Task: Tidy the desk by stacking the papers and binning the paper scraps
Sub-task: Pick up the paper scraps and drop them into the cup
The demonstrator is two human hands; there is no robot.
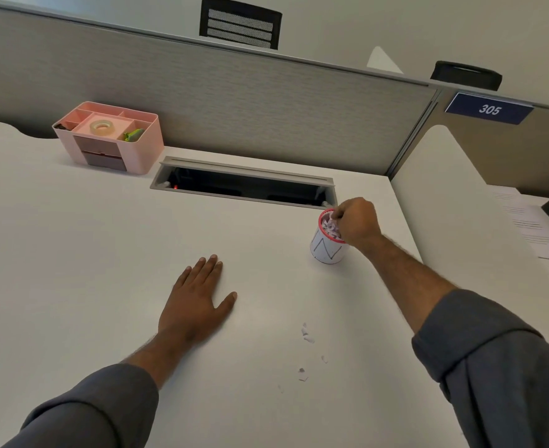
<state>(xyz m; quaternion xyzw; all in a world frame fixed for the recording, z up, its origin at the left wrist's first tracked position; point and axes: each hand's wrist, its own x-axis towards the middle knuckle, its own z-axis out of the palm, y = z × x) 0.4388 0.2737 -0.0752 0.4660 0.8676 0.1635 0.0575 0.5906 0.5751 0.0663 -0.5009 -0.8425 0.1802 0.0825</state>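
Note:
A small white cup (326, 252) with a red rim and "IN" written on its side stands on the white desk (89, 237), filled with paper scraps. My right hand (358, 223) hovers over its rim, fingertips pinched on a paper scrap at the cup's mouth. My left hand (198, 297) lies flat on the desk, palm down, fingers spread and holding nothing. Several small torn paper scraps (305, 333) lie on the desk near the front, between my two arms.
A pink desk organiser (111, 137) with a tape roll stands at the back left. An open cable tray slot (244, 185) cuts into the desk behind the cup. Printed papers (531, 221) lie on the neighbouring desk beyond a white divider (444, 176).

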